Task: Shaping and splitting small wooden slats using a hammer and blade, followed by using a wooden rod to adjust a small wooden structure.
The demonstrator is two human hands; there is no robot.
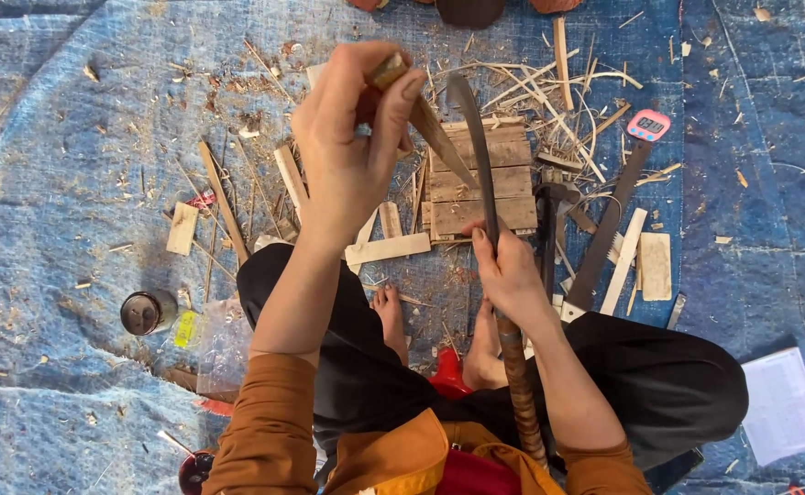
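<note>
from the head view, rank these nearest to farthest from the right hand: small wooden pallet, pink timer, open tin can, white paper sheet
1. The small wooden pallet, just above the right hand.
2. The pink timer, up and to its right.
3. The white paper sheet, low at the far right edge.
4. The open tin can, far across on the left side.
</note>
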